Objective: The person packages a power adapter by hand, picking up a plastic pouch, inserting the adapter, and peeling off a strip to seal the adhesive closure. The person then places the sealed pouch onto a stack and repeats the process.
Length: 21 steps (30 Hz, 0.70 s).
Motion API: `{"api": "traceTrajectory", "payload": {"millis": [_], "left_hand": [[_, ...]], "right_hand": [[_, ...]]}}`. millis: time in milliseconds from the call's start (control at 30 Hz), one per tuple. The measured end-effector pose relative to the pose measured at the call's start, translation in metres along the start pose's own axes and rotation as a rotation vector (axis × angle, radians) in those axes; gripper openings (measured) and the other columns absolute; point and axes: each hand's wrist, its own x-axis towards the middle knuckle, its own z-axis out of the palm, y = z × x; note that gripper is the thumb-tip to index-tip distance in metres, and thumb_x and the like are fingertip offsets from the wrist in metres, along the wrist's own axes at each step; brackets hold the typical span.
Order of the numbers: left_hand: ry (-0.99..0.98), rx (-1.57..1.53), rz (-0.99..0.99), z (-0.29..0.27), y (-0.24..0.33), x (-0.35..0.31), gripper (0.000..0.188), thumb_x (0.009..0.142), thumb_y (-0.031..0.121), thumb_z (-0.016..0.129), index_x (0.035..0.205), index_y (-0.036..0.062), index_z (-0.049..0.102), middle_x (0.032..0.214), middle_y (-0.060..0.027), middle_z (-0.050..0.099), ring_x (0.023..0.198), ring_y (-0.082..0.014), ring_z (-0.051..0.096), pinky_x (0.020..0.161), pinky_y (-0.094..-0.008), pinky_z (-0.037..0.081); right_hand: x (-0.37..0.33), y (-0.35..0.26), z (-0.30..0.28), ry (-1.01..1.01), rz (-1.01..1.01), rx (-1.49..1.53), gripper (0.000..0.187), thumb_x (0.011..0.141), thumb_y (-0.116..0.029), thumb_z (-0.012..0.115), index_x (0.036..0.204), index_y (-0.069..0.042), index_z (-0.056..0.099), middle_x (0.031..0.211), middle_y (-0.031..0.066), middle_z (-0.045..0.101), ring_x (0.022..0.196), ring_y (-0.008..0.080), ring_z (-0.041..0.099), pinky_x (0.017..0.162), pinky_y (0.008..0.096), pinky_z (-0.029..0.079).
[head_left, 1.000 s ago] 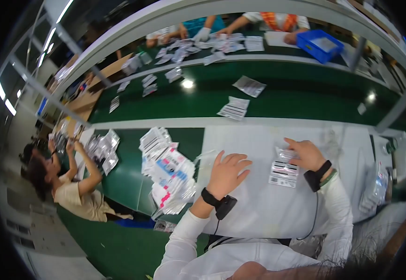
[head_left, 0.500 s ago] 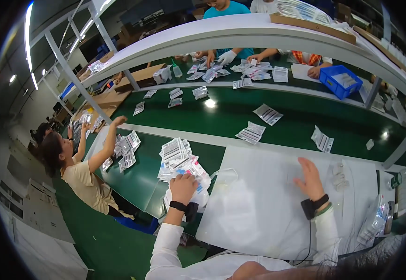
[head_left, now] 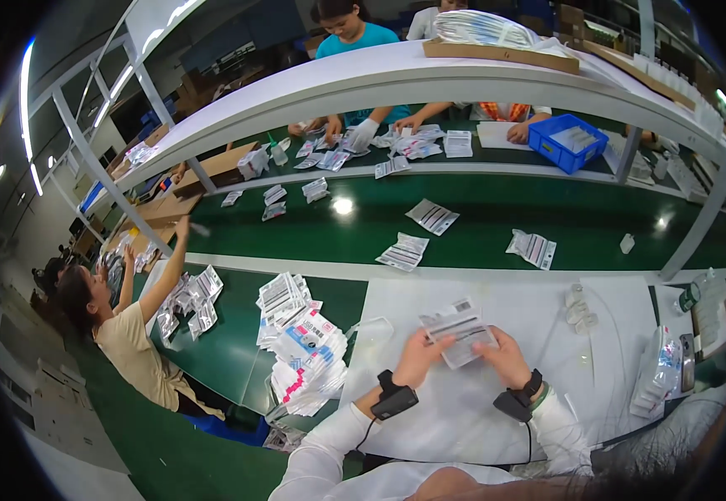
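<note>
Between my two hands is a white and silver printed packaging pouch [head_left: 456, 324], held over the white work surface [head_left: 430, 417]. My left hand [head_left: 417, 359] is closed on its left edge, thumb on top. On the opposite edge, my right hand [head_left: 506, 359] pinches the pouch in the same way. Whether it is one pouch or two overlapping ones, I cannot tell. To the left of my hands lies a heap of similar pouches [head_left: 306, 355], some with pink and blue print. Several small clear plastic pieces [head_left: 580, 309] rest right of my hands.
Beyond the white surface runs a green belt [head_left: 296, 242] with scattered sealed packets [head_left: 432, 217]. A shelf [head_left: 363, 83] spans above it. A co-worker [head_left: 138, 342] reaches out at the left; others sort packets behind. A blue bin [head_left: 567, 144] stands far right. Filled packets [head_left: 657, 371] lie at near right.
My left hand has left the heap with a pouch and moved right. The right hand, open before, has come in to grip it too. The whole view has shifted somewhat.
</note>
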Motion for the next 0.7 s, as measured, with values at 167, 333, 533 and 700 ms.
{"api": "traceTrajectory", "payload": {"millis": [167, 333, 533, 700], "left_hand": [[-0.079, 0.088, 0.146, -0.003, -0.013, 0.000, 0.023, 0.091, 0.010, 0.066, 0.112, 0.0042, 0.060, 0.111, -0.0055, 0.063, 0.101, -0.0129, 0.061, 0.075, -0.0258, 0.050], [-0.396, 0.879, 0.866, -0.003, -0.018, 0.023, 0.038, 0.082, 0.007, 0.068, 0.118, 0.0069, 0.056, 0.113, -0.0090, 0.060, 0.105, -0.0208, 0.060, 0.081, -0.0334, 0.049], [-0.799, 1.280, 0.918, 0.023, -0.042, 0.025, 0.042, 0.077, 0.017, 0.069, 0.117, 0.0094, 0.059, 0.110, -0.0072, 0.059, 0.106, -0.0236, 0.056, 0.085, -0.0359, 0.044], [-0.866, 1.473, 0.736, 0.034, -0.032, 0.028, 0.034, 0.077, 0.022, 0.068, 0.110, 0.0107, 0.064, 0.104, -0.0040, 0.061, 0.109, -0.0205, 0.054, 0.088, -0.0375, 0.043]], "right_hand": [[-0.002, -0.033, -0.027, 0.139, -0.077, -0.327, 0.046, 0.090, -0.014, 0.066, 0.133, -0.009, 0.049, 0.106, 0.0071, 0.068, 0.094, 0.0216, 0.065, 0.083, 0.0345, 0.051], [0.019, -0.064, -0.042, -0.237, 0.045, -0.948, 0.049, 0.087, -0.013, 0.066, 0.133, -0.012, 0.049, 0.103, 0.0124, 0.069, 0.094, 0.0277, 0.066, 0.080, 0.0382, 0.052], [0.033, -0.051, -0.025, -0.255, -0.212, -1.425, 0.050, 0.080, -0.012, 0.069, 0.127, -0.009, 0.054, 0.099, 0.0122, 0.067, 0.092, 0.0334, 0.064, 0.079, 0.0419, 0.052], [0.008, -0.056, -0.012, 0.051, -0.743, -1.469, 0.045, 0.080, -0.008, 0.066, 0.124, -0.008, 0.057, 0.103, 0.0105, 0.064, 0.096, 0.0320, 0.063, 0.083, 0.0420, 0.051]]}}
